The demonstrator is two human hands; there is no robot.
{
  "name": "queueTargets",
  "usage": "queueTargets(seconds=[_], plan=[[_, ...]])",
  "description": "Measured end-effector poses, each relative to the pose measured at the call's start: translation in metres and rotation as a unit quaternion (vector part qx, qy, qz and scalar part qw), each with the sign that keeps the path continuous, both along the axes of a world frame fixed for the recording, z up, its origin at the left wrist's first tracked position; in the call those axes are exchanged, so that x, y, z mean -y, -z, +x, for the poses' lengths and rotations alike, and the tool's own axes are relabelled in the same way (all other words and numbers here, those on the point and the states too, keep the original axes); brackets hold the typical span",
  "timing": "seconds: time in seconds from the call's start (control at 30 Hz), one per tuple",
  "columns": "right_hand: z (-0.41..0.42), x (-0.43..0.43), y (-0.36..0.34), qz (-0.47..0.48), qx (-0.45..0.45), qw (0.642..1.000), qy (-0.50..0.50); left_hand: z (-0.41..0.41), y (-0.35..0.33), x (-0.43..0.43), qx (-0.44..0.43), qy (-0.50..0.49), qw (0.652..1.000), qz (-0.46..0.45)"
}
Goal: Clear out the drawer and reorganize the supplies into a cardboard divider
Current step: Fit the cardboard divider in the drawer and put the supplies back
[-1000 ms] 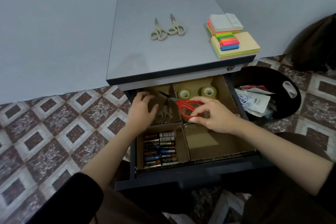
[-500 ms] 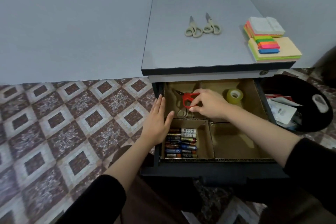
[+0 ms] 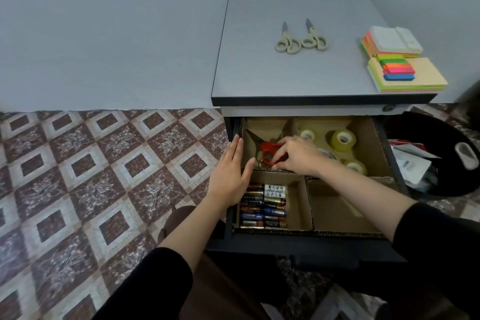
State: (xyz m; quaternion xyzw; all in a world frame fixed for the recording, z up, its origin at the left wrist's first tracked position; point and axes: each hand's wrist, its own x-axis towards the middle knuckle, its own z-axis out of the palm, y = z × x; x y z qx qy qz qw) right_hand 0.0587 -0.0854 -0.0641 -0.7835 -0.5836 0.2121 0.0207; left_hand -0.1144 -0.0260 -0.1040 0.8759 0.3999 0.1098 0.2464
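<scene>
The open drawer (image 3: 306,244) holds a cardboard divider (image 3: 301,221) with four compartments. My right hand (image 3: 296,156) pinches the red-handled scissors (image 3: 268,149) inside the back left compartment, on top of another beige pair. My left hand (image 3: 232,171) rests flat with straight fingers on the drawer's left side wall. Several batteries (image 3: 263,209) fill the front left compartment. Tape rolls (image 3: 342,139) lie in the back right compartment. The front right compartment shows bare cardboard.
On the cabinet top (image 3: 259,73) lie two beige scissors (image 3: 301,39) and stacks of coloured sticky notes (image 3: 402,70). A black bin (image 3: 441,158) with paper waste stands to the right of the drawer. Patterned tile floor (image 3: 104,176) spreads to the left.
My right hand has carried the red scissors from the middle of the divider into the back left compartment. My left hand has come out of that compartment onto the drawer's side wall. The camera has panned left.
</scene>
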Motion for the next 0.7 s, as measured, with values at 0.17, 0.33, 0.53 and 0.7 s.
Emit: queueTargets(seconds=[0.17, 0.33, 0.53, 0.7], plan=[[-0.001, 0.001, 0.002, 0.018, -0.012, 1.0, 0.007, 0.001, 0.0, 0.0, -0.009, -0.002, 1.0, 0.013], [0.002, 0.004, 0.001, 0.042, -0.036, 0.998, 0.015, 0.001, -0.001, 0.001, -0.017, -0.002, 1.0, 0.022], [0.006, 0.014, -0.004, 0.134, -0.078, 0.986, 0.056, 0.002, -0.002, 0.001, -0.03, -0.004, 0.999, 0.034], [0.011, 0.023, -0.023, 0.173, -0.113, 0.975, 0.087, 0.002, -0.003, 0.002, -0.054, -0.005, 0.997, 0.057]])
